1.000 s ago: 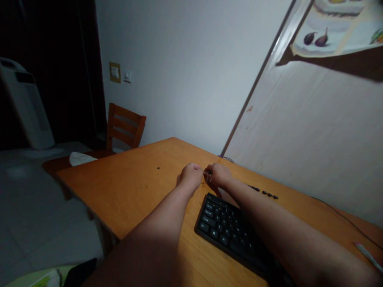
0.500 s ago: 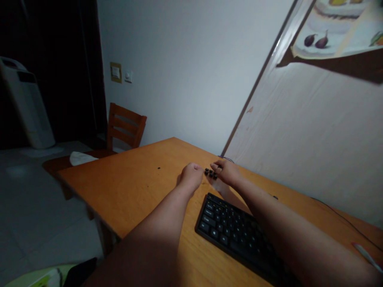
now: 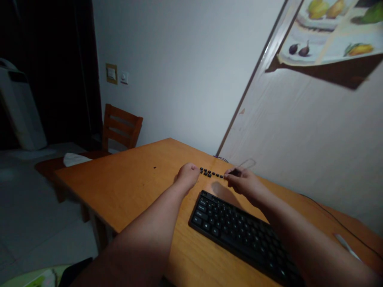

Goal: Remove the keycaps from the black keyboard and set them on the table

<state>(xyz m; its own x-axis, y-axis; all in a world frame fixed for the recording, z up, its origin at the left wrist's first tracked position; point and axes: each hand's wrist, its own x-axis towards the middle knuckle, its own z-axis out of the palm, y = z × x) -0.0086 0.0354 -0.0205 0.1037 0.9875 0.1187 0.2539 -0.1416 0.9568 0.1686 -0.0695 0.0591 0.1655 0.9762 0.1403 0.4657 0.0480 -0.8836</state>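
Note:
Small black keycaps stand in two short rows on the wooden table, the back row running farther right. Against their left end rests my left hand, its fingers curled closed; what they hold, if anything, is hidden. My right hand is closed at the right end of the back row, fingertips at the last keycap. A dark piece with a thin wire loop, looking like a wire keycap puller, is held in this hand. The black keyboard lies nearer to me, partly covered by my right forearm.
One small dark piece lies apart on the table. A cable runs along the right, near a pale slender object. A wooden chair stands at the far left side, and the wall borders the back.
My right hand has moved right along the back row, uncovering more keycaps, and the wire loop now shows. My left hand stays beside the left end. The view has shifted slightly right.

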